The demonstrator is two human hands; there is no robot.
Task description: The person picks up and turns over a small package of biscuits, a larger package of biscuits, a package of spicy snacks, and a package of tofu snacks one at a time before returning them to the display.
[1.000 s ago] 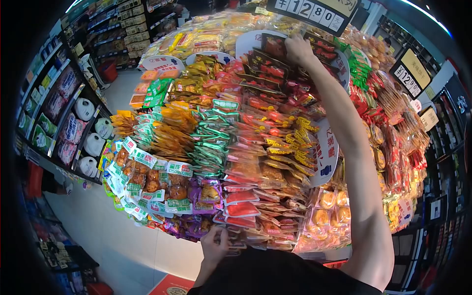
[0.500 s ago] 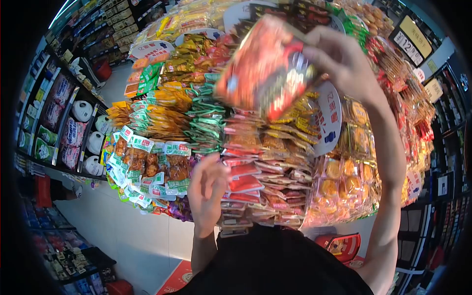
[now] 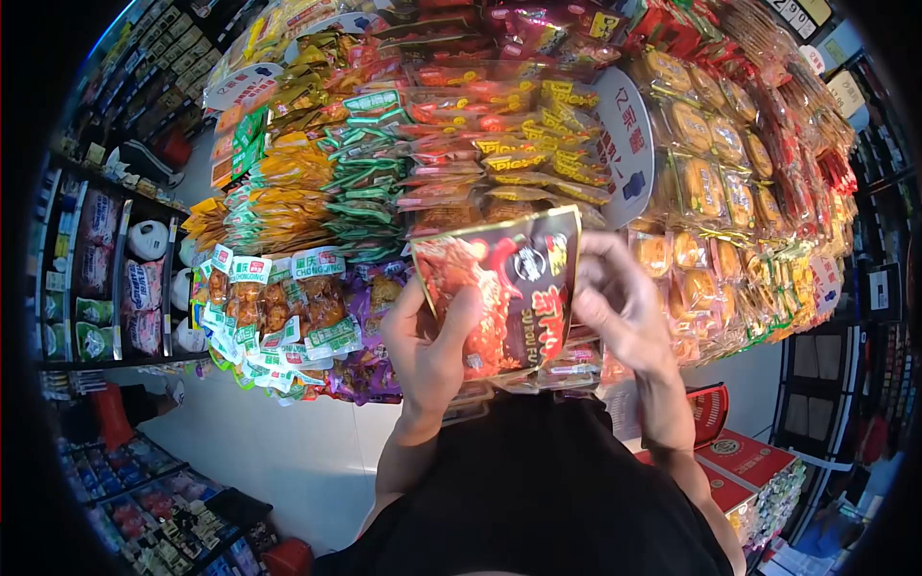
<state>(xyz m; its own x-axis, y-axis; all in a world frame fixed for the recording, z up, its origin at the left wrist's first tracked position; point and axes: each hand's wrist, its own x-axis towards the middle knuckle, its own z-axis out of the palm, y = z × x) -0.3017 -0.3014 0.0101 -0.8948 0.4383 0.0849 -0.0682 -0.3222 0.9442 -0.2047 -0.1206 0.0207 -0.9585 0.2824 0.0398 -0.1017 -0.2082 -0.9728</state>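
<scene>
A red and black snack packet (image 3: 509,307) with a picture of food is held in front of my chest, above the near edge of the display. My left hand (image 3: 432,346) grips its left side, thumb across the front. At the packet's right edge is my right hand (image 3: 624,307), its fingers curled behind the edge and its thumb beside it. Rows of red packets (image 3: 456,125) and yellow-marked packets (image 3: 552,134) stand behind it. White-and-green snack bags (image 3: 279,298) lie to the left of my left hand.
A white sign (image 3: 624,144) stands among the packets. Packed cakes (image 3: 696,192) are on the right. Shelves (image 3: 106,278) with white balls and bags stand on the left. Red boxes (image 3: 744,461) are at the lower right. Part of a person (image 3: 130,408) shows at the far left.
The packet has come down from the upper middle to my chest, with my right hand. My left hand has closed on its left side, and the view has shifted.
</scene>
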